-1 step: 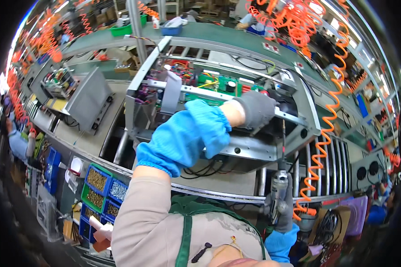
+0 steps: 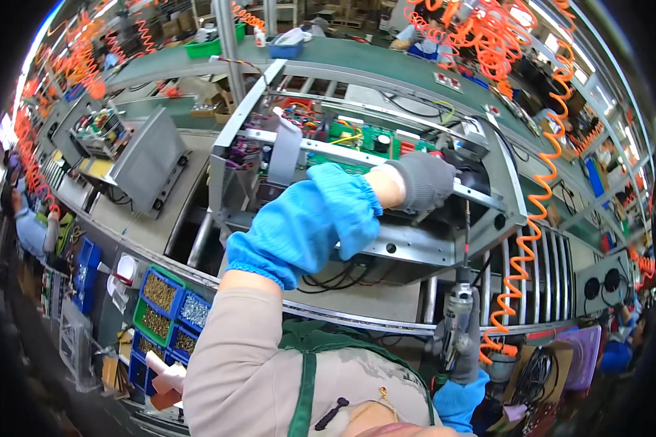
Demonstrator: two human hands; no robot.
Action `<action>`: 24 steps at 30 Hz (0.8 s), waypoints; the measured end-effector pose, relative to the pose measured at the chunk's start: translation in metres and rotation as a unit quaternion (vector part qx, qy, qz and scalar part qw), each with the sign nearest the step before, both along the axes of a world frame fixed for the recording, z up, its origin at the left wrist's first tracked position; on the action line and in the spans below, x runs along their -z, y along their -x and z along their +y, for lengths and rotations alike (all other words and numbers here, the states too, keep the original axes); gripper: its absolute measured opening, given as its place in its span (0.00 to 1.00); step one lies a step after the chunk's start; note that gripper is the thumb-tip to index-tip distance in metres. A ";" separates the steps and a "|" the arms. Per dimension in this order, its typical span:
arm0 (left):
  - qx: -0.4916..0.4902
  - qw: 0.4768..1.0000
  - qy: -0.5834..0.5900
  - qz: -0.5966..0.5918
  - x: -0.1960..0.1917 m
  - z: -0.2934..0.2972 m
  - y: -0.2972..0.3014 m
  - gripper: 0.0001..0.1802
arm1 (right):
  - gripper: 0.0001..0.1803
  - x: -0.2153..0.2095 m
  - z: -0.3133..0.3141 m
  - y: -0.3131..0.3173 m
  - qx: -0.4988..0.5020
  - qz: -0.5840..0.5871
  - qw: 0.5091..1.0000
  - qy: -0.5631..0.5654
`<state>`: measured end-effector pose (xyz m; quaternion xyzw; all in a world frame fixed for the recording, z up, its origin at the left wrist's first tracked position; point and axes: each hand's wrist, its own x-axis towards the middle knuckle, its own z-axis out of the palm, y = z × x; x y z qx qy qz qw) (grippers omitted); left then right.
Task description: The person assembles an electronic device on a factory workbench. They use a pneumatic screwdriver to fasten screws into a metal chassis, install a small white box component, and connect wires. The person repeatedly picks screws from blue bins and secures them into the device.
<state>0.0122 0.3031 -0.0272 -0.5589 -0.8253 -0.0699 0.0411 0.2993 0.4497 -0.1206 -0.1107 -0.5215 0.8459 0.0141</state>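
My left hand (image 2: 424,182), in a grey glove and blue sleeve cover, reaches over an open metal chassis (image 2: 415,244). Its fingers are curled around the right part of a metal crossbar (image 2: 477,195); some fingertips are hidden. My right hand (image 2: 465,357), also gloved in grey, is closed on an upright power screwdriver (image 2: 457,309) in front of the chassis. The tool's long bit points up to the front of the crossbar, beside my left hand; its contact point is too small to tell. Inside the chassis are green circuit boards (image 2: 381,140) and wiring.
The chassis stands on a roller conveyor (image 2: 539,280). An orange coiled hose (image 2: 536,218) hangs just right of it. Blue and green bins of screws (image 2: 158,291) sit at the lower left. Another metal unit (image 2: 149,164) stands to the left. Other people work farther off.
The whole view has shifted very slightly. Both hands and the screwdriver keep nearly the same place against the chassis.
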 end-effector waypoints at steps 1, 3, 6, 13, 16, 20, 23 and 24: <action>0.017 1.000 -0.004 -0.013 0.004 -0.003 0.005 0.09 | 0.64 0.002 0.000 -0.002 -0.003 0.016 1.000 0.018; 0.018 1.000 -0.025 -0.004 0.012 -0.007 0.015 0.09 | 0.63 0.002 -0.003 -0.003 0.001 0.024 0.999 0.028; 0.040 0.998 -0.045 -0.016 0.013 -0.014 0.020 0.10 | 0.63 0.004 -0.002 -0.006 -0.009 0.032 0.999 0.040; 0.031 0.994 -0.072 -0.075 0.021 -0.023 0.033 0.11 | 0.64 0.001 -0.002 0.004 0.003 -0.012 1.000 -0.006; 0.063 0.993 -0.059 -0.079 0.017 -0.022 0.035 0.09 | 0.64 -0.002 -0.001 0.011 -0.028 0.003 0.999 0.030; 0.084 0.989 -0.061 -0.102 0.014 -0.015 0.038 0.07 | 0.61 -0.001 0.001 0.010 -0.024 -0.007 0.999 0.026; 0.068 0.988 -0.056 -0.129 0.011 -0.016 0.037 0.07 | 0.58 -0.001 0.000 0.013 -0.029 -0.005 0.999 0.027; 0.069 0.986 -0.062 -0.136 0.012 -0.016 0.038 0.06 | 0.57 0.000 0.001 0.016 -0.032 0.001 0.999 0.026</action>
